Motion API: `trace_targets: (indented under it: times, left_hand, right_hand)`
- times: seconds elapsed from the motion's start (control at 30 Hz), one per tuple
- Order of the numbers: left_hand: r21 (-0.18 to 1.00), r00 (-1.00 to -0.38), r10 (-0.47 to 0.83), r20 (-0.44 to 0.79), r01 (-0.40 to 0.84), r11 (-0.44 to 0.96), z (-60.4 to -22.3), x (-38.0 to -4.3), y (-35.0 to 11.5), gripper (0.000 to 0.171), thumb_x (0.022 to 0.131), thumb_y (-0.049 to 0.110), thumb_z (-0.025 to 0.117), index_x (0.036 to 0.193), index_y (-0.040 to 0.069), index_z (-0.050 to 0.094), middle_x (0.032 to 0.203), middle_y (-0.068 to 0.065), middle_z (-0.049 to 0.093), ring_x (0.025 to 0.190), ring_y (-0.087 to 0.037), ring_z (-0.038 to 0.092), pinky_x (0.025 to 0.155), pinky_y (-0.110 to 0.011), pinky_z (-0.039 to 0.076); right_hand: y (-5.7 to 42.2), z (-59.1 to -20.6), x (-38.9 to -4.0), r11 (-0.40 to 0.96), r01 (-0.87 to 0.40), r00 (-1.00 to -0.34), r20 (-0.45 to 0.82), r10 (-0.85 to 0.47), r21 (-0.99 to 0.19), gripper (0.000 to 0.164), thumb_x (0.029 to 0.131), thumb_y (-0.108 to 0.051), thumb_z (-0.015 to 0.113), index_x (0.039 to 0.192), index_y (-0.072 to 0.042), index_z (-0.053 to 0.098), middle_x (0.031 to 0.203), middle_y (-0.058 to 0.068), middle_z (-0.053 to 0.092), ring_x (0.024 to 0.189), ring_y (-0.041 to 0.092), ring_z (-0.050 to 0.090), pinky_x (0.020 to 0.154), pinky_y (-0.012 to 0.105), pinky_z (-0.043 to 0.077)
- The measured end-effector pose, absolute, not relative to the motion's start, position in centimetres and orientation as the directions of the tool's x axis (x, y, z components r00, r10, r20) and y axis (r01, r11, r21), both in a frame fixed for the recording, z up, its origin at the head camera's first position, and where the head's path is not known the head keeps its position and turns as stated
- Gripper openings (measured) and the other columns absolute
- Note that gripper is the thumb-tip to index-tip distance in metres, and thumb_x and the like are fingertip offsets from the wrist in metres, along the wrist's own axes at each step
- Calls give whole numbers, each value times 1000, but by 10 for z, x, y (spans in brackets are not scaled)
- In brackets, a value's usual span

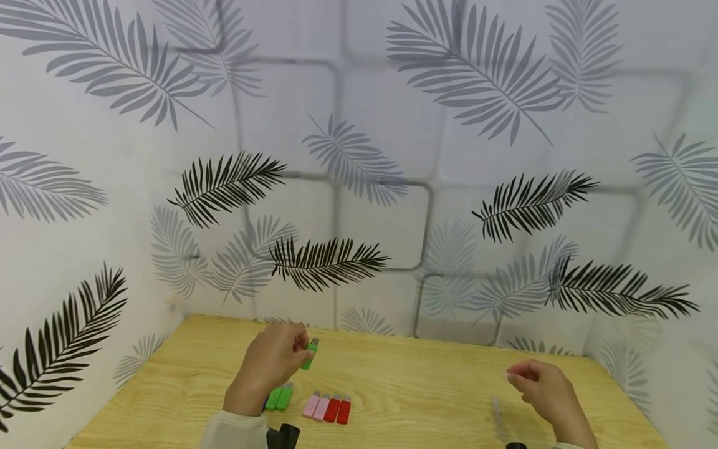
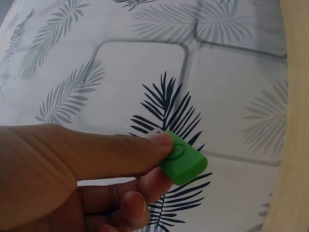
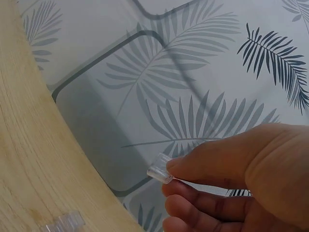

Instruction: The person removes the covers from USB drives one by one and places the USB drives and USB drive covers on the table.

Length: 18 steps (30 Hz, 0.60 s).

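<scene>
Between thumb and fingers, my left hand [image 1: 273, 355] pinches a green USB flash drive [image 1: 309, 355], its metal plug bare and pointing up in the head view. The drive's green body [image 2: 186, 162] sticks out past the thumb in the left wrist view. Over on the right, my right hand [image 1: 541, 386] holds a small clear plastic cap [image 3: 160, 169] by thumb and fingertips. Both hands are raised over the wooden table [image 1: 415, 380], well apart from each other.
Near the left forearm lie green flash drives [image 1: 284, 397], with pink flash drives [image 1: 321, 407] and red flash drives [image 1: 344, 411] beside them in a row. Several clear caps [image 1: 497, 415] lie left of the right hand. A leaf-patterned covering [image 1: 381, 218] rises behind the table.
</scene>
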<state>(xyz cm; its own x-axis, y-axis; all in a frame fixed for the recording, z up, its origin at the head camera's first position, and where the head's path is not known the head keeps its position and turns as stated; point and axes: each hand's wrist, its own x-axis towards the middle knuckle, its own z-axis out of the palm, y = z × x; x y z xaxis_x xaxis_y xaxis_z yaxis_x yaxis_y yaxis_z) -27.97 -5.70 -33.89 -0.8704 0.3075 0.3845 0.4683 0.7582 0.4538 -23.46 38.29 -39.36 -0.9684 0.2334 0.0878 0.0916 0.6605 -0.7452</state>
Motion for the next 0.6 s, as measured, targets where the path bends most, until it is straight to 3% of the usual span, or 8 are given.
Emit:
trace_targets:
  times: [0.6]
  left_hand:
    - [555, -926, 336, 170, 372, 744, -356, -293, -67, 17, 79, 9, 78, 77, 13, 62, 67, 4, 58, 56, -14, 51, 51, -31, 41]
  right_hand:
    - [390, -409, -240, 558, 158, -954, 18, 298, -815, 24, 91, -14, 64, 104, 6, 62, 91, 10, 67, 78, 24, 63, 68, 38, 55]
